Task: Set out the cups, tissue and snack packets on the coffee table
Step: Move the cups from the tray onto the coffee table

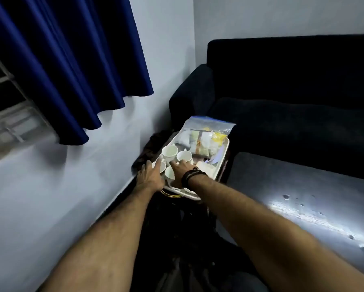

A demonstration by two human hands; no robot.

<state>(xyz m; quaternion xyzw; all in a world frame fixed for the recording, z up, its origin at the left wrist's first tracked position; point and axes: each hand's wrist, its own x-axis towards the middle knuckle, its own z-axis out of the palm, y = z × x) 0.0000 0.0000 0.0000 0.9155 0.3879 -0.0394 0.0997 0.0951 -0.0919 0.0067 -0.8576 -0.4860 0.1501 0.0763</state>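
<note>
My left hand (150, 175) lies flat by the tray's (223, 153) left edge; my right hand (182, 167), fingers spread, touches a cup (185, 155), neither grip holding anything. I'd curl round that cup squarely, then lift straight up, clear of its neighbours.

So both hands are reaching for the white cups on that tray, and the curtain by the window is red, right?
Not quite: the head view shows the curtain is dark blue, not red. The rest holds: the left hand and right hand reach among the white cups on the tray.

Dim room, soft focus; harsh glare on coffee table (303, 209); wide-angle bending at edges
</note>
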